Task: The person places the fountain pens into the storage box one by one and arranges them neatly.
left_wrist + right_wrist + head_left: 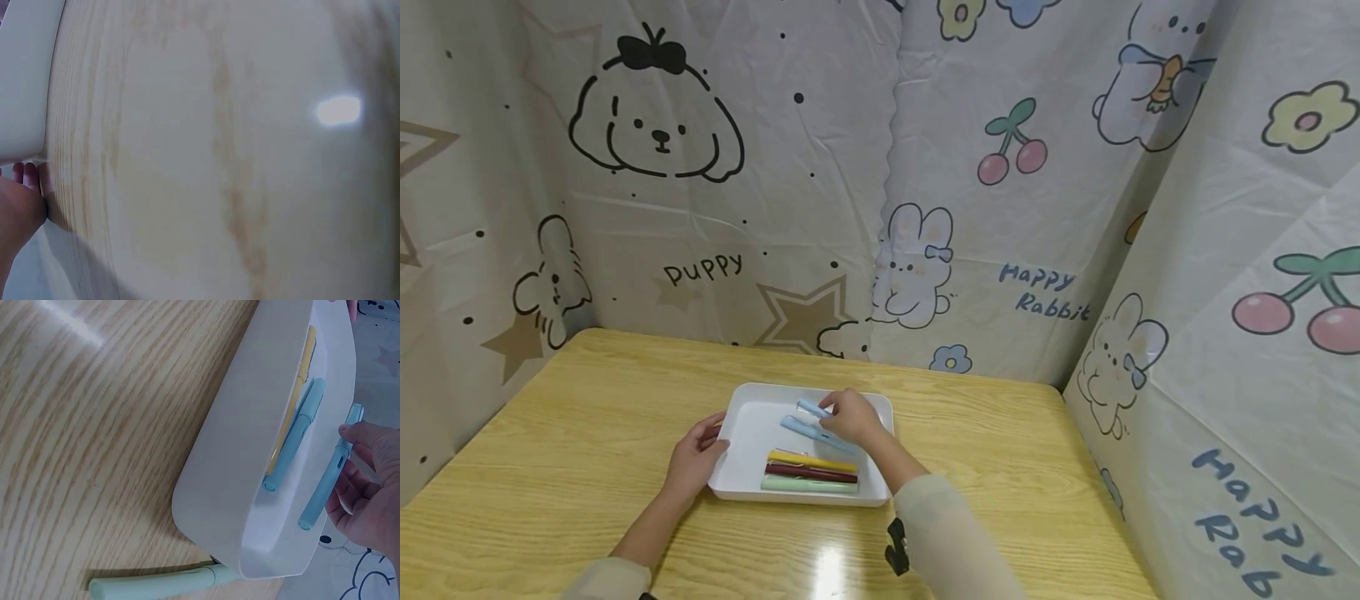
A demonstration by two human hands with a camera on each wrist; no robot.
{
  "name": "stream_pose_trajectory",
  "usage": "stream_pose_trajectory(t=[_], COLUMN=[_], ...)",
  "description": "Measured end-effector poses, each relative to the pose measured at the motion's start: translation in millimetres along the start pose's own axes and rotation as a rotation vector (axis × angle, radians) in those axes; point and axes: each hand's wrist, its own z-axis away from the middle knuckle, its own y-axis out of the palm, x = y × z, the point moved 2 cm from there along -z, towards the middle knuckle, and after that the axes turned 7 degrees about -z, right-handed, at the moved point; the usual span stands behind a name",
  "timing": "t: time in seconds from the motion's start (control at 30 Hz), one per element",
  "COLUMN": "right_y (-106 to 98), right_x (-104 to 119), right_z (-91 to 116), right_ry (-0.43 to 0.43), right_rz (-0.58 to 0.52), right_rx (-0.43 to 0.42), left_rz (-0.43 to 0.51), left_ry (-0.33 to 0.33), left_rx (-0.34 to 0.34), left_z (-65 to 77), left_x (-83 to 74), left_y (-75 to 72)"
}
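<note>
A white tray (741,421) lies on the table with several pens in it. My left hand (695,458) grips its left side, thumb at the rim and fingers along the outside wall. Over the tray's back right part, my right hand (852,419) pinches a light blue pen (331,478) between thumb and fingers. A second light blue pen (808,429) lies just in front of it. Nearer the front wall, a yellow pen (812,461), a dark red pen (811,473) and a light green pen (808,485) lie side by side.
In the right wrist view another light green pen (156,584) lies on the table at the tray's end. The wooden table (587,433) reaches back to a printed cloth (790,192), which also hangs along both sides.
</note>
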Motion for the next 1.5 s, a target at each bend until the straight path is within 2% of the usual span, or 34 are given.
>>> stream_pose_trajectory(t=[0.43, 1.5], right_y=[10.2, 29.2], right_x=[-4.6, -15.2], right_z=[-2.6, -5.5], right_ry=[-0.002, 0.072], right_rz=[0.001, -0.021], right_rx=[-0.025, -0.043], left_rz=[0.007, 0.000], left_ry=[0.016, 0.007], left_rx=[-0.006, -0.019], left_z=[0.0, -1.3], left_x=[-0.5, 0.4], left_y=[-1.5, 0.1])
